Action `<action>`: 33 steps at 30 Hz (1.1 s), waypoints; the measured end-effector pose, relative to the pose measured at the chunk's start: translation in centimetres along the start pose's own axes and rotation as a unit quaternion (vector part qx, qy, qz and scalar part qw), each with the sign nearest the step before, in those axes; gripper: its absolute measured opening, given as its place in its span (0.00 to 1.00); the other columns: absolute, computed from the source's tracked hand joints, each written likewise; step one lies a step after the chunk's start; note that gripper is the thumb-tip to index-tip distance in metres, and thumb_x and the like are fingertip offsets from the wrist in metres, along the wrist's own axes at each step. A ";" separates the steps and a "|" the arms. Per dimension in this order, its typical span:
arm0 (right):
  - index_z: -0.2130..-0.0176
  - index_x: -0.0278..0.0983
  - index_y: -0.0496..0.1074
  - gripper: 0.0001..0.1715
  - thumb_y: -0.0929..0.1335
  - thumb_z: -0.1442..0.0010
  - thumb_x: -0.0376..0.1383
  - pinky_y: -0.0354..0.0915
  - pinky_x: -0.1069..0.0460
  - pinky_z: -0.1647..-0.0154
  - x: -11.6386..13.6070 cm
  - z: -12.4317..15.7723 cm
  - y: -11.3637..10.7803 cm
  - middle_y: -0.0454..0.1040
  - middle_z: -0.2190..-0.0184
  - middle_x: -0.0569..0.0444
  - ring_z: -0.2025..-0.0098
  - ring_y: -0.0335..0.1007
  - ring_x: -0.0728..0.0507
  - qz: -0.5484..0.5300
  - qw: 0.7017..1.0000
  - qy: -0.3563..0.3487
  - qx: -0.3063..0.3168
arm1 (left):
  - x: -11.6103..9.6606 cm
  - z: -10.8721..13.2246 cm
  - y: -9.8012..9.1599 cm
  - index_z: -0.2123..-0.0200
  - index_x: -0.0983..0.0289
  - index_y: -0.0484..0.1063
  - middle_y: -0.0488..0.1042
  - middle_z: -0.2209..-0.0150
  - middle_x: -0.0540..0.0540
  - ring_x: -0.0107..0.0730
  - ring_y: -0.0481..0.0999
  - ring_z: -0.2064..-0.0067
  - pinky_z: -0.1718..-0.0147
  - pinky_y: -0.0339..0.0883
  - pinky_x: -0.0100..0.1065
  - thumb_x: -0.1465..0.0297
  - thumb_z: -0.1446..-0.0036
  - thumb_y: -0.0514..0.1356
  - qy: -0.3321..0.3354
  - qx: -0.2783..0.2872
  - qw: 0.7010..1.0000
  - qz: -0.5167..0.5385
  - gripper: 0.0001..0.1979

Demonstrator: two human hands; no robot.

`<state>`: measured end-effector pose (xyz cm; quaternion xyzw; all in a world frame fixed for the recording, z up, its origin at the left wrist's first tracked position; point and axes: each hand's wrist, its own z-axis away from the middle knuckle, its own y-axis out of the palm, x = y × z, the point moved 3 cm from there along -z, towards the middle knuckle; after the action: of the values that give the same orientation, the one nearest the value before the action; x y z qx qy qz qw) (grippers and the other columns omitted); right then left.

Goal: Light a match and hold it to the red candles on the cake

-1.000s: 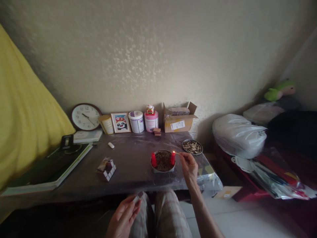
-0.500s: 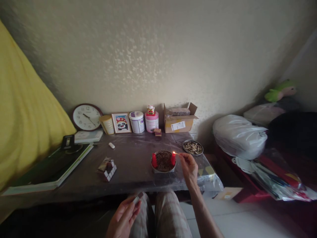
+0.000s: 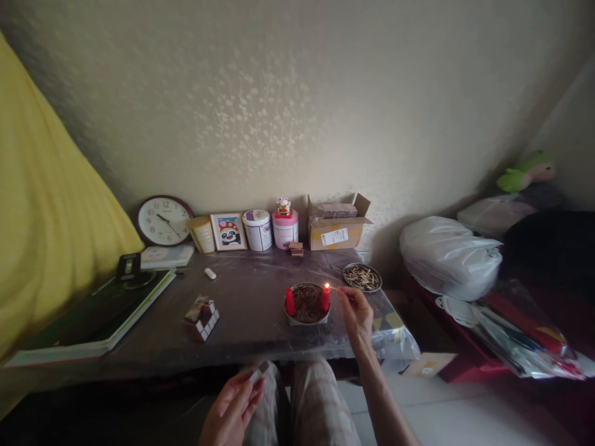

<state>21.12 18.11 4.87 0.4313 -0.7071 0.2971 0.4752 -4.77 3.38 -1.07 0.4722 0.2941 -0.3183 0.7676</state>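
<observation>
Between its fingers and thumb my right hand (image 3: 357, 316) pinches a thin matchstick (image 3: 338, 288), whose tip meets a small bright flame at the top of the right red candle (image 3: 326, 300). A second red candle (image 3: 290, 302), with no flame visible, stands at the left side of the same round dark-filled bowl (image 3: 307, 321). My left hand (image 3: 235, 406) is low, in front of the table edge, closed around a small matchbox (image 3: 259, 371). Right of the bowl, a round dish of matchsticks (image 3: 362, 277) lies behind my right hand.
Stacked small boxes (image 3: 202, 319) and a white oval object (image 3: 210, 273) are on the table (image 3: 251, 310). A green book (image 3: 93, 316) lies left. Along the wall stand a clock (image 3: 163, 220), tins (image 3: 257, 230) and an open carton (image 3: 337, 235). White bags (image 3: 449, 257) are right.
The flame at the right candle's top looks larger and brighter. Both hands keep nearly the same positions and grips.
</observation>
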 end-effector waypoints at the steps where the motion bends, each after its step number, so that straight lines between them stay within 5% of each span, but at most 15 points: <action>1: 0.69 0.36 0.76 0.16 0.72 0.50 0.47 0.67 0.52 0.66 0.0 0.0 -0.1 0.78 0.72 0.53 0.70 0.72 0.44 -0.007 1.000 0.004 -0.001 | 0.0 0.0 0.0 0.65 0.62 0.81 0.84 0.62 0.57 0.39 0.80 0.56 0.54 0.70 0.34 0.59 0.61 0.73 -0.002 0.002 1.000 0.000 0.18; 11: 0.71 0.36 0.75 0.16 0.76 0.56 0.43 0.67 0.52 0.66 0.9 -1.1 -1.3 0.75 0.74 0.56 0.71 0.69 0.48 -0.162 0.985 0.049 -0.020 | 0.2 -0.3 -0.5 0.65 0.61 0.81 0.84 0.63 0.57 0.40 0.80 0.56 0.54 0.70 0.34 0.59 0.61 0.73 -0.010 0.002 1.000 -0.006 0.18; 19: 0.78 0.39 0.63 0.23 0.76 0.56 0.48 0.60 0.57 0.78 6.1 -3.9 -9.7 0.64 0.78 0.62 0.77 0.60 0.53 -0.323 0.946 0.009 0.014 | 0.4 -0.7 -0.5 0.66 0.62 0.81 0.84 0.63 0.58 0.39 0.81 0.58 0.58 0.71 0.32 0.60 0.65 0.75 -0.030 -0.010 0.999 0.006 0.20; 22: 0.77 0.40 0.66 0.21 0.74 0.55 0.51 0.63 0.53 0.77 4.4 -4.4 -12.0 0.68 0.77 0.57 0.76 0.63 0.49 -0.133 0.991 -0.009 -0.012 | 0.4 -0.5 0.0 0.66 0.63 0.81 0.84 0.62 0.59 0.40 0.81 0.57 0.57 0.71 0.33 0.60 0.64 0.74 -0.026 -0.005 1.000 0.004 0.20; 25: 0.75 0.39 0.73 0.18 0.76 0.61 0.48 0.66 0.50 0.73 1.8 -4.8 -13.4 0.73 0.74 0.52 0.72 0.67 0.44 0.050 0.997 0.011 -0.053 | 0.4 -0.6 0.2 0.67 0.64 0.81 0.84 0.63 0.59 0.39 0.81 0.58 0.57 0.71 0.32 0.60 0.64 0.75 -0.028 -0.005 1.000 0.007 0.20; 30: 0.74 0.40 0.71 0.21 0.73 0.58 0.53 0.68 0.50 0.70 0.1 -5.5 -15.4 0.73 0.74 0.55 0.72 0.69 0.46 -0.078 0.994 0.020 -0.072 | 0.8 -1.2 -0.1 0.67 0.63 0.81 0.85 0.63 0.59 0.39 0.81 0.58 0.58 0.72 0.31 0.60 0.65 0.75 -0.043 -0.002 0.999 0.002 0.20; 33: 0.73 0.39 0.72 0.21 0.72 0.58 0.54 0.68 0.50 0.69 -1.1 -5.9 -15.4 0.75 0.74 0.55 0.72 0.71 0.46 -0.025 0.998 0.041 -0.033 | 1.0 -1.4 0.0 0.68 0.63 0.81 0.85 0.64 0.58 0.39 0.81 0.58 0.59 0.72 0.31 0.60 0.65 0.75 -0.054 0.002 0.999 -0.003 0.19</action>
<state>37.47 16.43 6.23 0.4200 -0.6853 0.2794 0.5252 -4.36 4.49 -2.31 0.4550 0.2531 -0.3467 0.7802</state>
